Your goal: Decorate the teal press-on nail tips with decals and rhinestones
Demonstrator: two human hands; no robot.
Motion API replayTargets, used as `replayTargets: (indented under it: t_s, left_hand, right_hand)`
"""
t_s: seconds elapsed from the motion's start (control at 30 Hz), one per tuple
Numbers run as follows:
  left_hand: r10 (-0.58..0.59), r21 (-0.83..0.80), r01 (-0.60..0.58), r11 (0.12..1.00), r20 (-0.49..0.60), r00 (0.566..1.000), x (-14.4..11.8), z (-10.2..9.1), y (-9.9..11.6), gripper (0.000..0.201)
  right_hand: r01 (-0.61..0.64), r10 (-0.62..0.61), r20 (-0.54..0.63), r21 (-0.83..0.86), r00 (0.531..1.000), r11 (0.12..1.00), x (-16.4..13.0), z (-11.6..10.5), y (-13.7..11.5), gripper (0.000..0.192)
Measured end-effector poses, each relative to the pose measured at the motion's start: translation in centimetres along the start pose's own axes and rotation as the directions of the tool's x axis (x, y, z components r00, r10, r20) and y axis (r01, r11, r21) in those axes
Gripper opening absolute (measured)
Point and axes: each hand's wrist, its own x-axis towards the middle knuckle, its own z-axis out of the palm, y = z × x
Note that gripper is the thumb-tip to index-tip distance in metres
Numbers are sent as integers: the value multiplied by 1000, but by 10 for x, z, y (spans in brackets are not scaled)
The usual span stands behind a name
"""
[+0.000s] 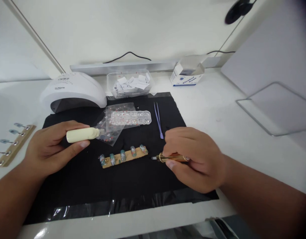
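My left hand (55,144) is closed around a pale yellow squeeze bottle (80,135), whose clear tip points right. Between the fingers and thumb of my right hand (195,159) is a gold-handled brush (165,157), held nearly level with its dark tip to the left. That tip is close to the right end of a wooden strip (126,160) and seems apart from it. Several false nails (122,155) in grey-blue with pale and reddish patterns stand on the strip. Purple tweezers (158,120) lie just beyond my right hand.
A clear rhinestone case (130,118) rests on small plastic bags (110,136) over a black mat (93,186). Behind stand a white nail lamp (73,89), a tub of packets (129,83) and an alcohol pad box (187,74). Another nail stand (17,146) is at left, a wire frame (274,109) right.
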Motion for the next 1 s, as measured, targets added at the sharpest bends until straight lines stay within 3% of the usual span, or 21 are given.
replayTargets:
  t_s: [0.13, 0.37, 0.53, 0.67, 0.87, 1.0]
  left_hand:
    - [-19, -32, 19, 999, -5, 1000, 0, 1, 4, 18]
    - [-37, -6, 37, 999, -16, 999, 0, 1, 4, 18]
    - [-32, 5, 32, 999, -17, 999, 0, 1, 3, 19]
    - [-25, -23, 24, 999, -15, 1000, 0, 1, 3, 19]
    - [-25, -5, 25, 1000, -12, 1000, 0, 1, 1, 19]
    - [-20, -12, 19, 1000, -16, 1000, 0, 2, 3, 20]
  right_hand:
    - [-47, 46, -69, -4, 997, 999, -1, 0, -1, 16]
    - [8, -8, -2, -13, 1000, 1000, -1, 2, 2, 16]
    - [-27, 22, -79, -68, 997, 997, 0, 2, 2, 13]
    - [39, -39, 5, -43, 999, 998, 0, 2, 2, 15]
    - [17, -22, -49, -108, 999, 994, 0, 1, 1, 16]
    - [40, -36, 29, -144, 999, 989, 0, 2, 4, 17]
